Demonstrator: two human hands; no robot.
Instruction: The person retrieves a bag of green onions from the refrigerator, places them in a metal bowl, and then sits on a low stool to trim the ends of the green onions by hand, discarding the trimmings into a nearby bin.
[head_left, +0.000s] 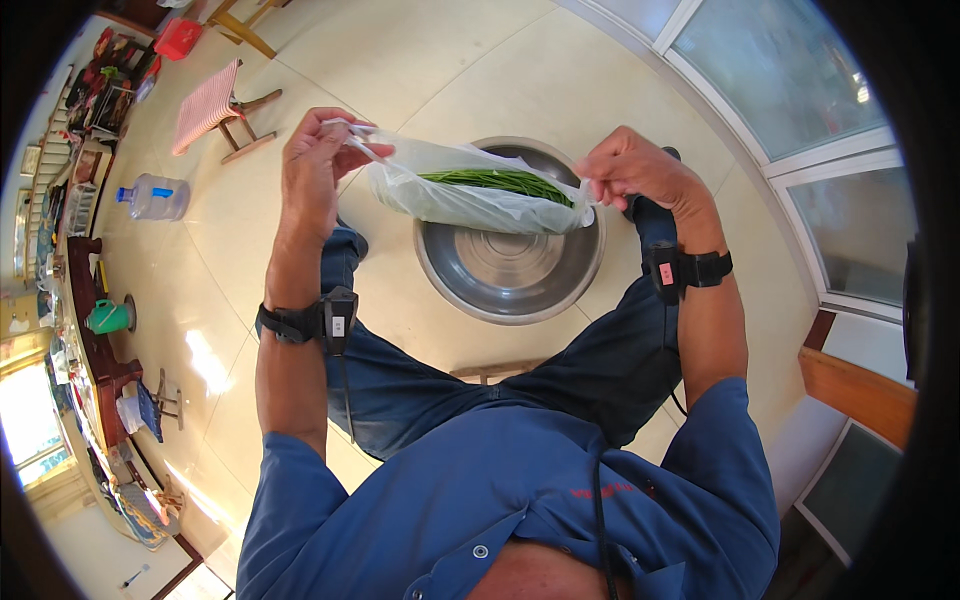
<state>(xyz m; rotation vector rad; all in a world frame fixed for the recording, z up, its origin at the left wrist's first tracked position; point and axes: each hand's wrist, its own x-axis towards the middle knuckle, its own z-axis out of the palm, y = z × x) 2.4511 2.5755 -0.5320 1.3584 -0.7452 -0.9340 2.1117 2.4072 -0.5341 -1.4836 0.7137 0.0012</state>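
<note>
A thin white plastic bag is stretched sideways between my two hands. Long green stalks, perhaps chives or garlic stems, lie inside and show through its upper side. My left hand pinches the bag's handles at the left end. At the other end, the fingers of my right hand grip the bag's bottom corner. Below the bag stands a round stainless steel basin on the floor between my feet. The bag covers part of the basin's far half; its visible bottom holds nothing I can make out.
A folding stool with a striped seat and a large clear water bottle are at the left. Farther left stands a green thermos flask near dark wooden furniture. Glazed sliding doors border the right side.
</note>
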